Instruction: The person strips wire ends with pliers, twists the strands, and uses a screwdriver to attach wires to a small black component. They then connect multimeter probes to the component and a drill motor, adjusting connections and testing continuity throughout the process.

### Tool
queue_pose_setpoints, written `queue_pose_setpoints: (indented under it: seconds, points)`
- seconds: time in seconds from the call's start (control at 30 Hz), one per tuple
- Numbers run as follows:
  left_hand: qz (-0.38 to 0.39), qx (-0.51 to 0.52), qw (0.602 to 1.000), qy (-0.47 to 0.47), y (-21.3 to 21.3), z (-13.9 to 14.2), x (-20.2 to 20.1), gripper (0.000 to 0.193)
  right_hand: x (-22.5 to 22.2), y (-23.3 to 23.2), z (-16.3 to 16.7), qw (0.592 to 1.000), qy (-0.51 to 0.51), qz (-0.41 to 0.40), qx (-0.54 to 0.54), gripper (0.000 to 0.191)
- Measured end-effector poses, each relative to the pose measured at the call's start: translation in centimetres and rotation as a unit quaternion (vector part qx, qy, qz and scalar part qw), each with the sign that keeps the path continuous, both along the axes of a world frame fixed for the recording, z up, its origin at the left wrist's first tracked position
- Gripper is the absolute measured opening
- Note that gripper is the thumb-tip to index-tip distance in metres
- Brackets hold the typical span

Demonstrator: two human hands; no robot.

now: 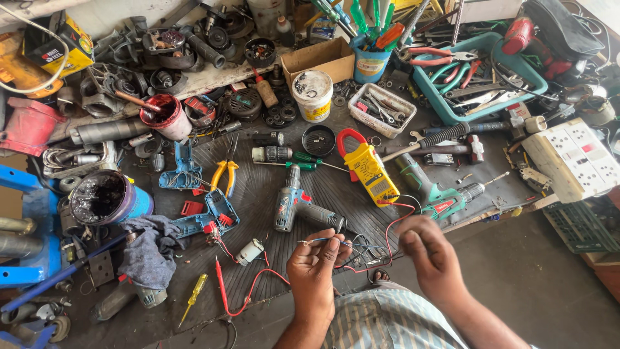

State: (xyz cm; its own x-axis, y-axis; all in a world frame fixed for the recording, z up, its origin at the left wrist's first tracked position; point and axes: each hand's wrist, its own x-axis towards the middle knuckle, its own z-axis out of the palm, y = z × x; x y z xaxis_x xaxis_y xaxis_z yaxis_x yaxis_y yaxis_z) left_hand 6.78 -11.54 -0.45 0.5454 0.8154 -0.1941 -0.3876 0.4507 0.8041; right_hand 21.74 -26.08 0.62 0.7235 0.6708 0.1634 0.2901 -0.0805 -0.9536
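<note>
A: In the head view, thin wires (349,244) are seen pinched between the fingertips of the left hand (313,265), just above the near edge of the bench (271,194). The grip there is closed on the wires.

B: And the right hand (429,255)?

A: It is held close beside, fingers curled toward a red lead (391,226) that runs up to the yellow clamp meter (368,169). Whether that grip is actually closed on a wire cannot be told; the fingertips are turned away.

B: How is the step judged best done?

A: The wires should probably be kept taut and apart, pinched near their ends, so that bare strands are not crossed. Slack in the red lead should be kept, so the meter is not dragged toward the cordless drill (294,207).

B: What stays unclear?

A: The wire ends are too fine to make out, and their colours blur together. Where the strands lead under the hands is hidden. The forearms are cut off at the lower edge. The small motor (248,252) with its red cable (252,287) is visible, but any link to the held wires cannot be traced.
</note>
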Motion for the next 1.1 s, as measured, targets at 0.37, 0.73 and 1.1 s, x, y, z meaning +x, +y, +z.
queue_pose_setpoints:
  seconds: [0.37,0.73,1.1]
  points:
    - [-0.054,-0.034,0.998,0.014,-0.1,0.2,1.6,0.017,2.4,-2.0,-1.5,0.987,0.109,0.079,0.089,0.03]
    - [-0.101,-0.026,0.994,0.033,-2.9,-0.8,7.6,0.016,5.3,-4.0,-1.7,0.94,0.334,0.072,0.003,0.055]
    - [-0.154,-0.011,0.985,0.078,-10.9,-0.1,21.7,0.016,16.8,-13.9,-2.5,0.93,0.366,0.016,-0.007,0.045]
